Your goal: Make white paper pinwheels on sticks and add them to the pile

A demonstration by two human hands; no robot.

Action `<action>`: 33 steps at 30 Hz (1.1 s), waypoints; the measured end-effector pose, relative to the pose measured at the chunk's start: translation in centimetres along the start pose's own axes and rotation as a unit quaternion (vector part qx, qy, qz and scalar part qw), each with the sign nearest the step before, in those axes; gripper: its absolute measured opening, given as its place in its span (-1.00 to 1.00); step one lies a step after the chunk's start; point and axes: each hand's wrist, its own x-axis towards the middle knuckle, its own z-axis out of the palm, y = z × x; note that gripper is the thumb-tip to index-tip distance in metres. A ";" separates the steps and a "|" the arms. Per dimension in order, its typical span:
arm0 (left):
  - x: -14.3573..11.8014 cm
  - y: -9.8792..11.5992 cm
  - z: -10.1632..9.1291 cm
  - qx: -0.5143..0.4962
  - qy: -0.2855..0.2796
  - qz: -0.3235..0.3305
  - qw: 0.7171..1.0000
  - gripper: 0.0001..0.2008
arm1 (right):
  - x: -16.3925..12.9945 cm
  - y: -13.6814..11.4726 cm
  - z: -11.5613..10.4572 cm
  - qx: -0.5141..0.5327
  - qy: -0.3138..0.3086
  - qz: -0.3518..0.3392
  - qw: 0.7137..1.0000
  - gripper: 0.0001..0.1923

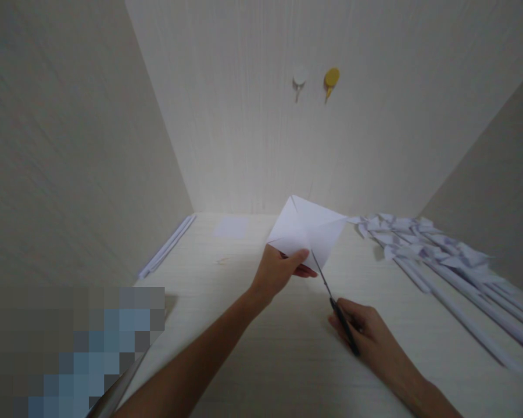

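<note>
While my left hand (pixel 279 270) is pinching the folded paper (pixel 307 232) up off the desk (pixel 253 348), I'm closing my right hand (pixel 366 334) round the scissors (pixel 333 299), keeping the blades along the crease and the sheet taut for a straight cut
</note>
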 end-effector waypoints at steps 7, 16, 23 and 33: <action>-0.1 0.2 0.0 -0.002 0.001 -0.002 1.000 -0.88 | 0.0 -0.1 0.0 -0.003 -0.005 0.006 1.000 -0.65; 0.0 -0.1 -0.1 0.002 0.001 -0.002 1.000 -0.88 | 0.0 0.2 0.1 0.003 -0.008 0.006 1.000 -0.66; 0.1 -0.2 -0.1 0.003 -0.004 0.004 1.000 -0.87 | 0.0 0.1 0.2 0.013 -0.013 -0.002 1.000 -0.68; 0.0 0.1 -0.1 -0.016 -0.004 -0.005 1.000 -0.88 | 0.0 0.2 0.2 0.014 -0.012 0.002 1.000 -0.68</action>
